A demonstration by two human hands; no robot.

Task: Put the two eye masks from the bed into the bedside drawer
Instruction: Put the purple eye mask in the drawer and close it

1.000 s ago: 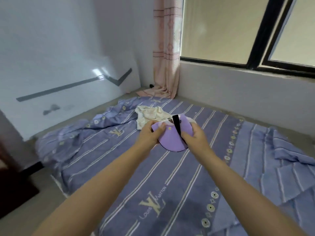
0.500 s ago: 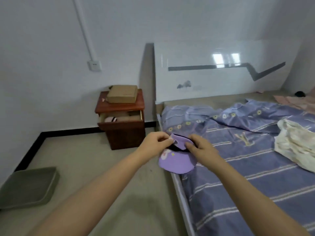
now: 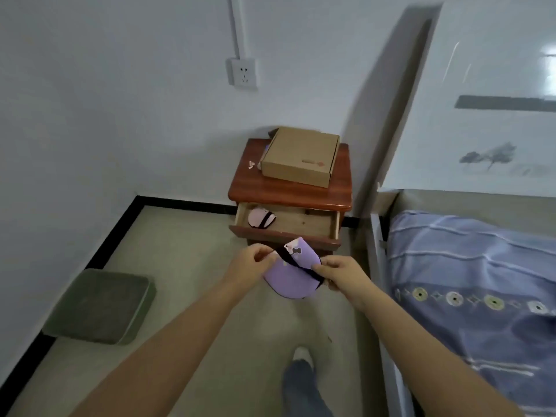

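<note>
While the pink eye mask (image 3: 261,219) lay inside the open drawer (image 3: 304,224), my left hand (image 3: 251,265) and right hand (image 3: 339,274) pinched the purple eye mask (image 3: 291,279) just before it, not yet dropped in.

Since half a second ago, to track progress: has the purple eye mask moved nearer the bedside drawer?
Yes. The purple eye mask, held in both hands, is now just in front of the open drawer, no longer by the bed edge.
</note>
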